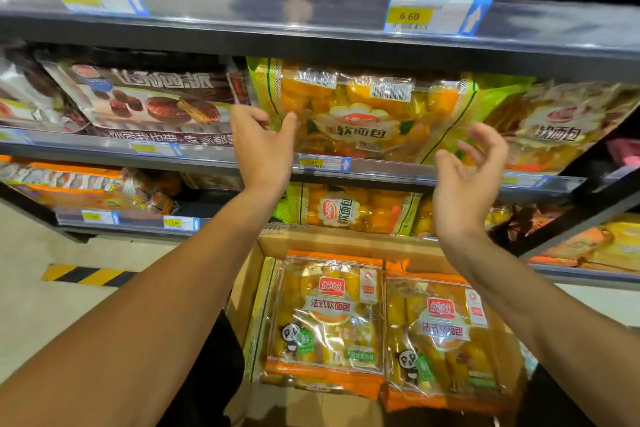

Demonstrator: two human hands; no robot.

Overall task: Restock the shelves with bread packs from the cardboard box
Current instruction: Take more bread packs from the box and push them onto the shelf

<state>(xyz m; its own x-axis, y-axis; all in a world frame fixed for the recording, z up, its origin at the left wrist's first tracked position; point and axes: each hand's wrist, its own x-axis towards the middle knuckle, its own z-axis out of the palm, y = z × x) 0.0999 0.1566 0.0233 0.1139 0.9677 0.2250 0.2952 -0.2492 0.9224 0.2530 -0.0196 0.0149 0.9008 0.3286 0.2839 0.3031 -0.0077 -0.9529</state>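
The left hand [260, 146] is raised with its grip loose, thumb and fingertips touching the left edge of a green-edged bread pack [360, 114] lying on the middle shelf [381, 172], while the right hand [465, 180] hovers near the pack's right end, fingers spread and lightly curled, holding nothing. Below and nearer, the cardboard box [249, 291] holds two orange-trimmed bread packs [327, 319] side by side, under a lower shelf with more bread

Head-worn wide-angle view, facing forward and slightly down, close to the shelves [322, 170]; cardboard box [346, 241] lies directly below the camera.
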